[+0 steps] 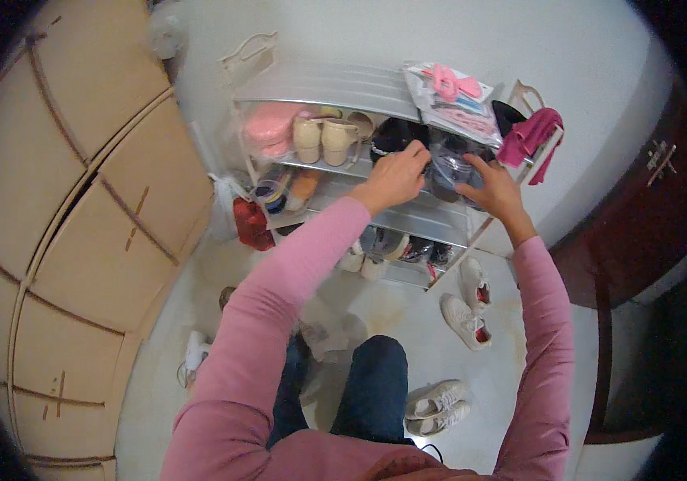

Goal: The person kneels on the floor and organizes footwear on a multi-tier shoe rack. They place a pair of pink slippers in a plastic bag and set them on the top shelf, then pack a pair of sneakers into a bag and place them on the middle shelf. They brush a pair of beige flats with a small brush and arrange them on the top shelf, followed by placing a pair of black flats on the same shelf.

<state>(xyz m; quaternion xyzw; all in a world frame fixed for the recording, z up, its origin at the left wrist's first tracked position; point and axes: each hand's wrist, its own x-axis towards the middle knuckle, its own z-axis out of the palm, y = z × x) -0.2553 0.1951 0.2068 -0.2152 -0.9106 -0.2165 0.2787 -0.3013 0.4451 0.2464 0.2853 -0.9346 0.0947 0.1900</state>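
A metal shoe rack with several shelves stands against the wall before me. My left hand reaches to its upper shelf, its fingers by a black shoe; whether it grips anything is unclear. My right hand has thumb and fingers spread at the right side of a clear plastic bag with dark contents; a firm hold cannot be made out. Beige strapped shoes and a fluffy pink item sit further left on that shelf. A plastic packet with pink things lies on top of the rack.
Cardboard boxes are stacked at the left. White sneakers and another pale pair lie on the floor. A magenta cloth hangs at the rack's right end, near a dark red door. Lower shelves hold more shoes.
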